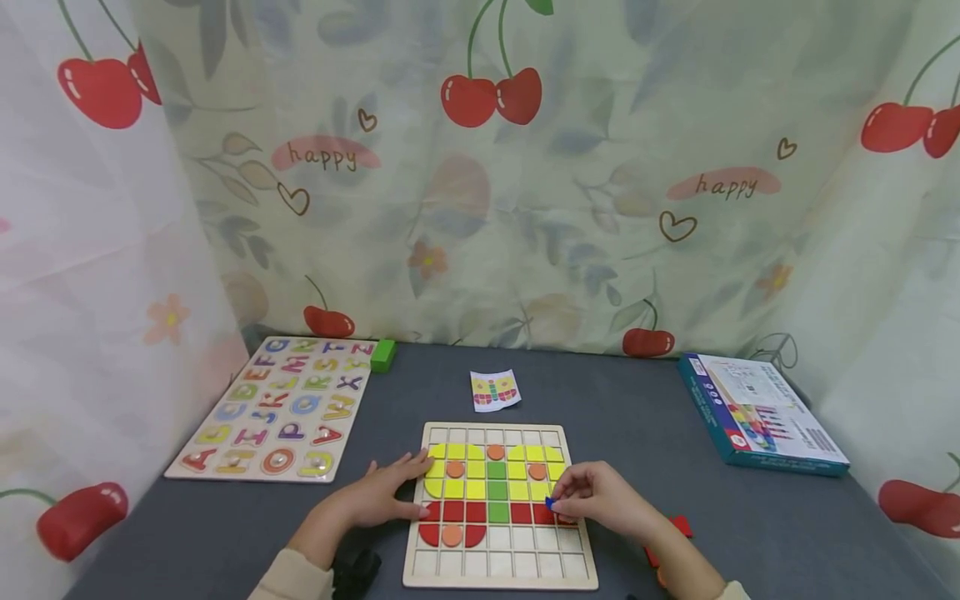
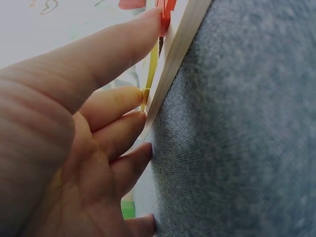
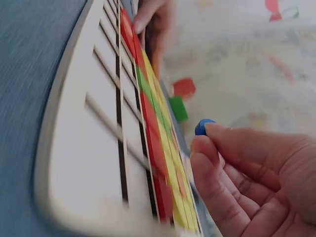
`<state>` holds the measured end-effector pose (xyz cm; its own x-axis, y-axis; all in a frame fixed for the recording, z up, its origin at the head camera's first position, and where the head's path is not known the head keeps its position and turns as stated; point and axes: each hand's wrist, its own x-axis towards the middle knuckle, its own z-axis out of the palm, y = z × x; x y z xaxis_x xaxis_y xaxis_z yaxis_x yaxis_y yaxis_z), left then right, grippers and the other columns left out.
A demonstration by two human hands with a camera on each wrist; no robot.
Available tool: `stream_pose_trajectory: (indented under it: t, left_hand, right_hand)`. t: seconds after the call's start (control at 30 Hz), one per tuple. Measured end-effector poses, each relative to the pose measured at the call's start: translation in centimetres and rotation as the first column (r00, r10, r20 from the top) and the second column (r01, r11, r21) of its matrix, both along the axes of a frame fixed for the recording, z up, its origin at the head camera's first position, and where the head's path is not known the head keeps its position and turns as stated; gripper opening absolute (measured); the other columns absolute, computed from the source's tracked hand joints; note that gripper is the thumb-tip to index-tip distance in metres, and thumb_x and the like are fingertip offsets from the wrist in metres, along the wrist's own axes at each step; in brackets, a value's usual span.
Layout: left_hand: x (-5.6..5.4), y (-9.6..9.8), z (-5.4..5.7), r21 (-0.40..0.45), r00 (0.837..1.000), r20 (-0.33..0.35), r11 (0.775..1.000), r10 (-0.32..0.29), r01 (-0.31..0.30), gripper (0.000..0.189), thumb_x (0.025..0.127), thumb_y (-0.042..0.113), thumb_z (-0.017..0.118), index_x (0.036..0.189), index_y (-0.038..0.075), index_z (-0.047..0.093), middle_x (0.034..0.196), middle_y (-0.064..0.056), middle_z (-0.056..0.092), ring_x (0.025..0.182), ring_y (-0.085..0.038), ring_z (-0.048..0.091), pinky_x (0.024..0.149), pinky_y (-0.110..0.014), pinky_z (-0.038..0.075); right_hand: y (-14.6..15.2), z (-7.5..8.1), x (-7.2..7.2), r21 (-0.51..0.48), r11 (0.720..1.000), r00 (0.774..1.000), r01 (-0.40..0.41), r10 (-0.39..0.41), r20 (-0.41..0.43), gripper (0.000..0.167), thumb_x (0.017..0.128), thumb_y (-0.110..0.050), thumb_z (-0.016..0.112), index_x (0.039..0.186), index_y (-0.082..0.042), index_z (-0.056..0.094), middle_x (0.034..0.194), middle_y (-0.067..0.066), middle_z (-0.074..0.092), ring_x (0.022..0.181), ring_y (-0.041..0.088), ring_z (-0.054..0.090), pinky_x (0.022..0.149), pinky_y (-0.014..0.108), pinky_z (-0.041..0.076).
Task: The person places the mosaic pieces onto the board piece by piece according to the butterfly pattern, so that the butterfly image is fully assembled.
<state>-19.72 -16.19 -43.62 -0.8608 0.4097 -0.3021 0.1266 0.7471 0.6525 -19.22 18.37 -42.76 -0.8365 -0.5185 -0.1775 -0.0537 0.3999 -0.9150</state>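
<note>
A wooden grid board (image 1: 498,582) lies flat on the table, holding yellow tiles (image 1: 476,490), red tiles (image 1: 521,513), a column of green tiles (image 1: 497,490) and orange discs (image 1: 452,535). The lower right squares show white. At its left edge rests my left hand (image 1: 378,496), fingers extended, with the thumb (image 2: 133,37) against a red tile. Between thumb and fingers my right hand (image 1: 603,500) pinches a small blue piece (image 3: 201,127), over the right side of the board by the red row. A picture card (image 1: 495,392) with a butterfly-like pattern lies behind the board.
An alphabet puzzle board (image 1: 171,473) lies at the left, with a green block (image 1: 382,356) at its far corner. A boxed set (image 1: 787,417) is at the right. Loose red pieces (image 1: 681,526) lie by my right forearm, and a black object (image 1: 358,573) is near my left wrist.
</note>
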Motion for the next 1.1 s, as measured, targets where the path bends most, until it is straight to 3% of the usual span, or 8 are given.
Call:
stream_pose_trajectory:
  t: [0.17,0.37,0.57,0.87,1.1]
  left_hand:
    - [0.1,0.0,-0.1,0.011,1.000,-0.001,1.000,-0.003,0.003,0.077,0.078,0.040,0.072,0.143,0.017,0.039,0.152,-0.002,0.031,0.144,-0.030,0.017,0.110,-0.065,-0.001]
    - [0.1,-0.1,0.1,0.015,1.000,0.003,1.000,-0.004,0.004,0.077,0.078,0.039,0.072,0.143,0.016,0.039,0.153,-0.003,0.031,0.144,-0.030,0.017,0.110,-0.065,-0.001]
    - [0.1,0.0,0.1,0.019,1.000,0.000,1.000,-0.002,0.002,0.077,0.078,0.039,0.072,0.144,0.017,0.039,0.153,-0.003,0.031,0.144,-0.030,0.017,0.111,-0.065,-0.001]
    - [0.0,0.0,0.0,0.005,1.000,0.000,1.000,0.000,0.000,0.077,0.078,0.040,0.072,0.143,0.017,0.039,0.153,-0.002,0.031,0.144,-0.029,0.017,0.111,-0.065,-0.001]
    - [0.0,0.0,0.0,0.008,1.000,0.001,1.000,0.002,-0.002,0.077,0.078,0.040,0.072,0.143,0.017,0.039,0.152,-0.002,0.031,0.144,-0.030,0.017,0.111,-0.065,-0.001]
  right_hand:
    - [-2.3,-0.2,-0.1,-0.008,0.999,0.999,-0.054,0.054,-0.004,0.021,0.082,-0.014,0.071,0.089,0.005,0.066,0.081,0.010,0.069,0.066,0.011,0.063,0.063,0.023,0.056]
    - [-4.9,-0.6,0.0,0.038,0.993,0.992,-0.112,0.114,-0.057,0.014,0.081,-0.011,0.072,0.084,0.002,0.069,0.077,0.009,0.068,0.061,0.006,0.056,0.055,0.015,0.047]
    - [-6.7,-0.6,0.4,0.068,0.990,0.988,-0.127,0.133,-0.083,0.008,0.079,-0.009,0.073,0.079,-0.001,0.070,0.072,0.007,0.067,0.057,0.005,0.051,0.053,0.015,0.044]
    - [-7.1,-0.4,0.9,0.180,0.981,0.978,-0.072,0.105,-0.178,0.007,0.077,-0.010,0.075,0.073,-0.007,0.069,0.067,-0.002,0.061,0.057,0.005,0.050,0.051,0.016,0.042]
    - [-7.0,-0.3,1.0,0.194,0.975,0.976,-0.109,0.142,-0.168,0.008,0.074,-0.006,0.077,0.075,-0.005,0.069,0.070,-0.001,0.062,0.057,0.005,0.052,0.052,0.016,0.045]
